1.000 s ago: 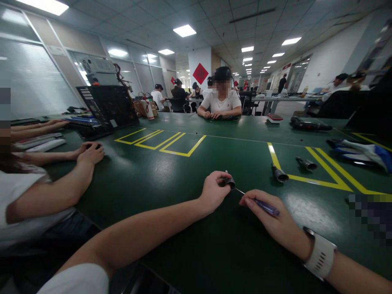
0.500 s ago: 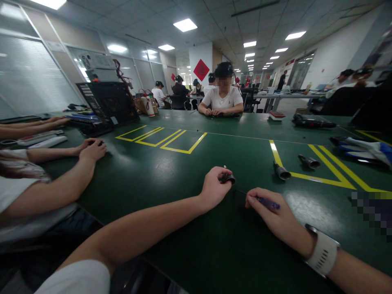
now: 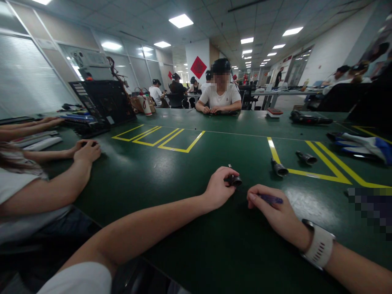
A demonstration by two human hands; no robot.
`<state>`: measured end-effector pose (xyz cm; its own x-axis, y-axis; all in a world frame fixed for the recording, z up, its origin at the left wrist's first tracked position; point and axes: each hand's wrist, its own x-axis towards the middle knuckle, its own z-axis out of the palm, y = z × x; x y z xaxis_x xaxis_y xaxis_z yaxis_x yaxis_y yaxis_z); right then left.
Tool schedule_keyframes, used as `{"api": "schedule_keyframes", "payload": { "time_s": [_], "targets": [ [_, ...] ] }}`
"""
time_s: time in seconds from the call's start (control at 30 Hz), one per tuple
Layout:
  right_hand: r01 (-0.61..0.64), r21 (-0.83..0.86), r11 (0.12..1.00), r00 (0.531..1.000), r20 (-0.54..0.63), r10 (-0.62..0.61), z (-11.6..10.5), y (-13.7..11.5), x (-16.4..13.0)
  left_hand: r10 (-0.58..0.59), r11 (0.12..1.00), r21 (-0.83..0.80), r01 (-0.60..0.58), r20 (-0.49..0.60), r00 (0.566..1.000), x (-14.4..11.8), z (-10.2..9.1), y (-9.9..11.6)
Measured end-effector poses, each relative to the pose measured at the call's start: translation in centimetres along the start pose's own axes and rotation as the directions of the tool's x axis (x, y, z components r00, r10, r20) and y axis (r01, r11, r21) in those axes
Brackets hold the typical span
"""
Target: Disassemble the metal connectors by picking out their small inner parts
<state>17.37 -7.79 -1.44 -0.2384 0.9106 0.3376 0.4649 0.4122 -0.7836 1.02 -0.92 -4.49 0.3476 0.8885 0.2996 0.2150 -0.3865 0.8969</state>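
No legible writing. Small dark cylindrical part, metal-rimmed, pinched in left hand on green table. Purple-handled tool gripped in right hand, just beside.

Across my green table, yellow tape boxes lie at eleven o'clock. Two dark metal cylinders sit at one o'clock, on yellow lines. A black open case stands at ten o'clock. A neighbour's forearms rest at nine o'clock, and another person sits at twelve.
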Motion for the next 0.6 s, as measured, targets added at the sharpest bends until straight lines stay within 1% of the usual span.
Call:
{"api": "schedule_keyframes", "payload": {
  "time_s": [0.1, 0.2, 0.33, 0.4, 0.47, 0.53, 0.6],
  "targets": [
    [-0.036, 0.054, 0.998, 0.999, -0.02, 0.037, -0.1, 0.1, 0.0, -0.051, 0.998, -0.049, 0.05, -0.025, 0.998, 0.1, 0.0, 0.3],
    [-0.095, 0.091, 0.991, 0.995, -0.012, 0.097, -0.2, 0.2, 0.2, -0.12, 0.983, -0.148, 0.108, -0.07, 0.99, 0.2, 0.1, 0.7],
    [-0.122, 0.098, 0.988, 0.993, 0.006, 0.122, -0.1, 0.2, 0.3, -0.174, 0.954, -0.26, 0.149, -0.074, 0.982, 0.2, 0.1, 1.0],
    [-0.126, 0.092, 0.988, 0.992, 0.013, 0.125, -0.2, 0.1, 0.3, -0.168, 0.946, -0.293, 0.139, -0.078, 0.983, 0.2, 0.0, 1.2],
    [-0.128, 0.092, 0.987, 0.992, 0.012, 0.127, -0.2, 0.1, 0.2, -0.139, 0.94, -0.326, 0.106, -0.081, 0.987, 0.1, -0.1, 1.3],
    [-0.126, 0.093, 0.988, 0.992, 0.009, 0.125, -0.3, 0.1, 0.1, -0.107, 0.932, -0.352, 0.08, -0.055, 0.993, -0.1, -0.1, 1.4],
    [-0.115, 0.09, 0.989, 0.993, 0.008, 0.114, -0.3, 0.0, 0.0, -0.096, 0.925, -0.37, 0.084, -0.015, 0.995, -0.3, 0.0, 1.5]
  ]
}}
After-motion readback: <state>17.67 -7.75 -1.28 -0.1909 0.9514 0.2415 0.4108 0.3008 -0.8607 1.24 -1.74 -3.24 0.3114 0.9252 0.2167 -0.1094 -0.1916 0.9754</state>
